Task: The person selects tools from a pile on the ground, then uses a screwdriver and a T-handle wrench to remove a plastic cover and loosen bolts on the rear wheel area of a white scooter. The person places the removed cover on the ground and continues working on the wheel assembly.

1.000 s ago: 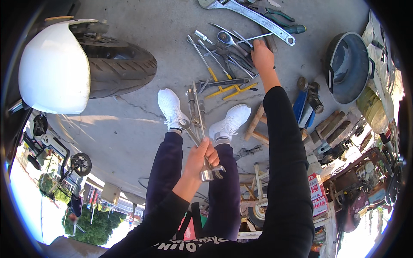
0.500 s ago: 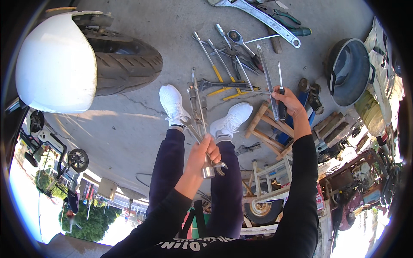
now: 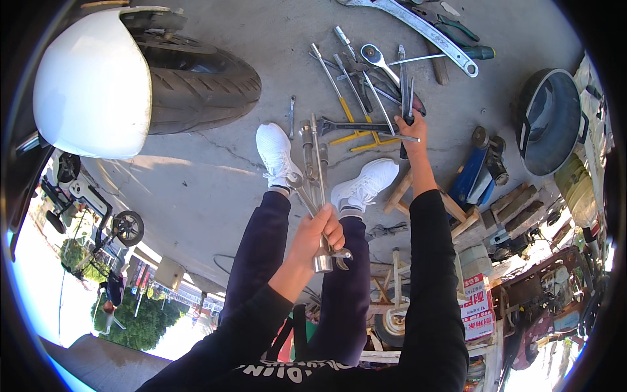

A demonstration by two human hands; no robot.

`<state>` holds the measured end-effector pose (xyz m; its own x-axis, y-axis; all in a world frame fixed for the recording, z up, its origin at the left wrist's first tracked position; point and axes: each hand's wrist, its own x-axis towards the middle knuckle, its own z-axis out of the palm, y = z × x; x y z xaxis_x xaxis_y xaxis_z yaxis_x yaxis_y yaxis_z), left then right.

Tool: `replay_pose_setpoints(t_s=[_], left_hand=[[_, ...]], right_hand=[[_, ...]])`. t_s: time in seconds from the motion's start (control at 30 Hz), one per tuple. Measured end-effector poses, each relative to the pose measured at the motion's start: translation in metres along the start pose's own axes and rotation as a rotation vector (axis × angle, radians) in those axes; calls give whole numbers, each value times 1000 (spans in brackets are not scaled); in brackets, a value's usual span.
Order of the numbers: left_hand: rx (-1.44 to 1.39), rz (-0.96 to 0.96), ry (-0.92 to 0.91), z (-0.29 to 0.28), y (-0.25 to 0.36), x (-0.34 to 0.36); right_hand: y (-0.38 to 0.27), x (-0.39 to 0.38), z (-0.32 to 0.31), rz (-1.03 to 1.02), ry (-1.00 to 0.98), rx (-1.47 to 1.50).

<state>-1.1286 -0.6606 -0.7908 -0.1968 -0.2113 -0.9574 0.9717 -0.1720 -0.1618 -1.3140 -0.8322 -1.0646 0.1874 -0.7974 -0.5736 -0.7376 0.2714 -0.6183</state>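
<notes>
My left hand [image 3: 319, 227] grips a bundle of long steel socket wrenches [image 3: 311, 157] that point up over my white shoes [image 3: 276, 151]. My right hand [image 3: 413, 127] reaches out to the pile of hand tools [image 3: 366, 78] on the concrete and closes on thin metal tools [image 3: 405, 81], holding them upright above the pile. Wrenches, a ratchet and yellow-handled screwdrivers [image 3: 356, 137] lie beside that hand. My legs in dark trousers stand between both arms.
A black tyre [image 3: 196, 81] under a white fender [image 3: 91, 81] stands at the upper left. A big adjustable wrench [image 3: 418, 26] lies at the top. A round black pan [image 3: 548, 121], a blue jack [image 3: 477, 173] and wooden pieces [image 3: 457, 215] crowd the right.
My right hand went from the tool pile back toward me with a thin tool, then out to the pile again. The left hand kept its bundle nearly still.
</notes>
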Motion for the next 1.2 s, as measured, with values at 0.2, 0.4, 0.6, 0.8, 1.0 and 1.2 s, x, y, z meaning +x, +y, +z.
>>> replay_pose_setpoints(t_s=[0.2,0.4,0.6,0.8,1.0,1.2], left_hand=[[-30,7,9,-4,-2,3],[-52,12,-8,-4,0,1],[-95,26,-74,-4,1,2],[-96,45,-106,-1,8,-2],[-118,45,-85,2,13,-8],[-129,40,-72,-1,12,-8]], right_hand=[[-24,-12,14,-103,159,-364],[-54,-3,16,-29,150,-468],[-63,-7,27,183,161,-633],[-50,-1,36,107,193,-721],[-42,3,24,25,101,-579],[-31,8,9,30,-75,-521]])
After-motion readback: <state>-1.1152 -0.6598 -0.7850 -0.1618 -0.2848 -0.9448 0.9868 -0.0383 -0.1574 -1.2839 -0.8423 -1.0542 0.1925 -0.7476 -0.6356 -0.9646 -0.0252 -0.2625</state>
